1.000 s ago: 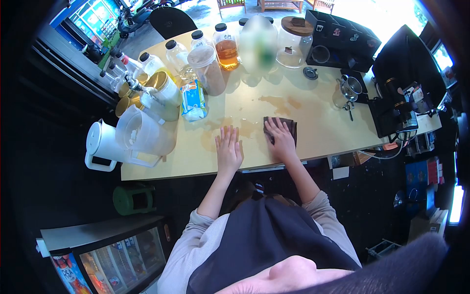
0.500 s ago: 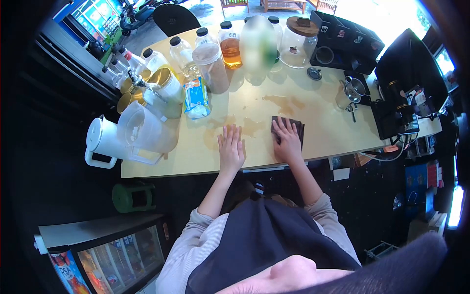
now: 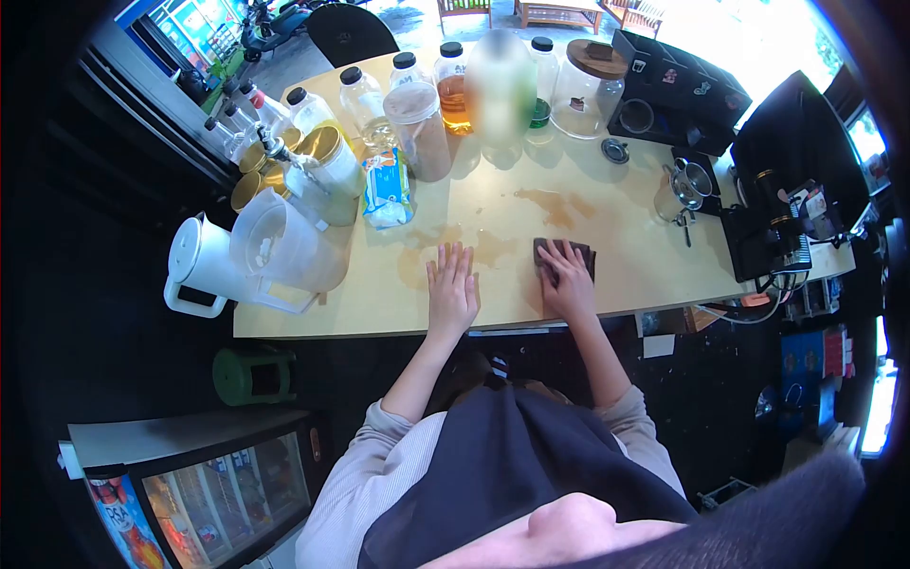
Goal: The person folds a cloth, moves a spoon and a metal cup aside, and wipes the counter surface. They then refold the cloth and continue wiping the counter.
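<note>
We see, left to right, the wipes pack [image 3: 387, 194], our left hand [image 3: 452, 299] flat on the table [image 3: 635, 213], fingers slightly apart, the wet patch [image 3: 493, 249], then our right hand [image 3: 571, 292], fingers a bit apart, atop the dark cloth [image 3: 590, 260] near the front edge.

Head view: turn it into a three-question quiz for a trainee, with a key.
1. Which thing lies under the right hand?
A) metal strainer
B) dark cloth
C) pack of wipes

2. True or false: the left hand grips the handle of the white jug.

3. Fill in "left" or "right": in the picture, the wooden-lidded jar stands to the ___ of the bottle of amber liquid.

Key:
1. B.
2. False; it rests palm down on the table.
3. Right.
</note>
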`<state>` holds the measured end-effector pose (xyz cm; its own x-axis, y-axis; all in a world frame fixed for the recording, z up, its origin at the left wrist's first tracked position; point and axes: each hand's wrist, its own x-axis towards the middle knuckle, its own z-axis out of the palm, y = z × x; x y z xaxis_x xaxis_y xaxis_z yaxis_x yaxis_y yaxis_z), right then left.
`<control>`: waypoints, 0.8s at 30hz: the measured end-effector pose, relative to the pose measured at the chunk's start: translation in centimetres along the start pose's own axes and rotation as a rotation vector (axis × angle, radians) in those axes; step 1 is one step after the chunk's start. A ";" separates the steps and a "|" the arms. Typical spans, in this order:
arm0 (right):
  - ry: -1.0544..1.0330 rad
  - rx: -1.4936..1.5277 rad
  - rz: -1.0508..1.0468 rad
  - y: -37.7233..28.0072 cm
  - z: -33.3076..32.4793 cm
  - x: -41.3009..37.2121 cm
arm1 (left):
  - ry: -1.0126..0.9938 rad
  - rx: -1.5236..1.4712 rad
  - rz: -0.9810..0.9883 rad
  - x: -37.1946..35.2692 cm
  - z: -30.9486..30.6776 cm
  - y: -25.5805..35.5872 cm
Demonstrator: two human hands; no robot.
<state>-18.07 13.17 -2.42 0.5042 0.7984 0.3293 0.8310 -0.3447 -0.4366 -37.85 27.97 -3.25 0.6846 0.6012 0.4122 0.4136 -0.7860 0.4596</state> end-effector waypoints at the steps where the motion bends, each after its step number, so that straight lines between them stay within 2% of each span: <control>1: 0.001 0.000 0.002 -0.4 0.4 0.3 | -0.015 0.004 0.007 0.0 0.0 0.1; 5: 0.003 -0.017 -0.070 -2.3 1.1 0.5 | -0.019 0.022 0.012 0.0 0.1 -0.1; 8: -0.139 0.138 -0.234 -3.0 -0.7 -1.2 | -0.021 0.033 0.003 0.0 0.1 -0.2; 13: -0.126 0.154 -0.233 -0.6 -2.5 -2.9 | -0.022 0.046 0.002 0.1 -0.1 0.2; 16: -0.020 0.077 -0.073 0.3 -1.5 -1.8 | -0.037 0.048 0.006 0.0 -0.3 0.4; 19: 0.017 -0.024 -0.077 -0.8 0.0 0.0 | -0.043 0.061 0.025 0.0 -0.2 0.6; 24: -0.077 0.020 -0.202 -3.9 0.2 -1.1 | -0.039 0.087 0.037 0.0 0.0 0.3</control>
<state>-21.99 13.73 -1.28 0.3080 0.8859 0.3469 0.9079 -0.1646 -0.3855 -37.74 27.70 -3.07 0.7227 0.5665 0.3959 0.4365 -0.8182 0.3741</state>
